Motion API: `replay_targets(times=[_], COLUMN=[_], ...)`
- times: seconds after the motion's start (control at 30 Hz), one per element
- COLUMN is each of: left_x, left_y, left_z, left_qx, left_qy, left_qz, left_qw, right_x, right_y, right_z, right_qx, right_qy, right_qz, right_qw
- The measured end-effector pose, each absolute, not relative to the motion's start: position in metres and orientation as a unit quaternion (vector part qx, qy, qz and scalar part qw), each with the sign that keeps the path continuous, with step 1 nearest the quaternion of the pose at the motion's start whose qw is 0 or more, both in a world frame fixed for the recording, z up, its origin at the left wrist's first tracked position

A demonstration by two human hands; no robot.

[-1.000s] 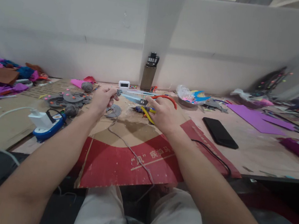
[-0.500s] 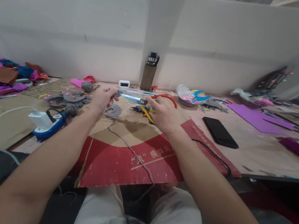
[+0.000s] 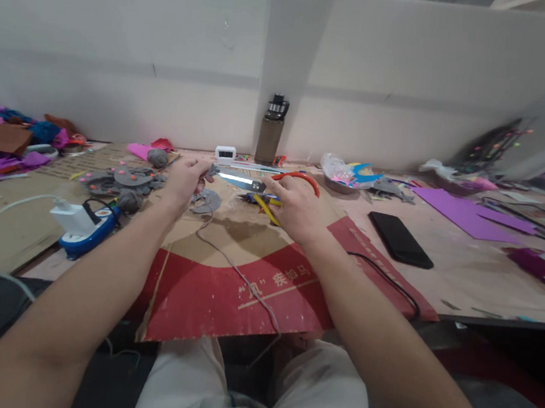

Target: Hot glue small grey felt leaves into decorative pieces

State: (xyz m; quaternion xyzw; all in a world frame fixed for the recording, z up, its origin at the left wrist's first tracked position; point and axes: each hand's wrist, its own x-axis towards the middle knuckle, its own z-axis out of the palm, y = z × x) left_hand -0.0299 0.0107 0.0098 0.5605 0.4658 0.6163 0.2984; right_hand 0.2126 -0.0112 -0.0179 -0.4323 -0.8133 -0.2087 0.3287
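Note:
My right hand (image 3: 293, 206) is closed on red-handled scissors (image 3: 255, 181), whose blades point left toward my left hand. My left hand (image 3: 185, 179) pinches a small grey felt piece (image 3: 213, 171) right at the blade tips. Both hands hover over a brown and red cardboard sheet (image 3: 244, 273). A grey felt scrap (image 3: 206, 201) lies on the sheet under my left hand. Yellow-handled pliers (image 3: 267, 206) lie beside my right hand.
Grey felt shapes with pink dots (image 3: 124, 179) lie left of the hands, a white charger on a blue holder (image 3: 84, 224) nearer me. A bottle (image 3: 270, 134) and a small white clock (image 3: 225, 152) stand at the back wall. A black phone (image 3: 400, 239) and purple sheets (image 3: 464, 214) lie right.
The scissor blades have come closer together at the felt piece. Both hands have stayed almost where they were.

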Motion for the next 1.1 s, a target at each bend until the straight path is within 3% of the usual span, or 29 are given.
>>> replay_targets(times=[1.1], left_x=[-0.0216], left_y=[0.0045], left_z=[0.0142], left_qx=[0.507], left_qy=[0.441], left_qz=[0.624], left_qw=[0.4], right_x=[0.2095], right_y=[-0.0112], right_z=[-0.0221], right_qx=[-0.446], right_qy=[-0.812], right_qz=[-0.16], right_qw=[0.339])
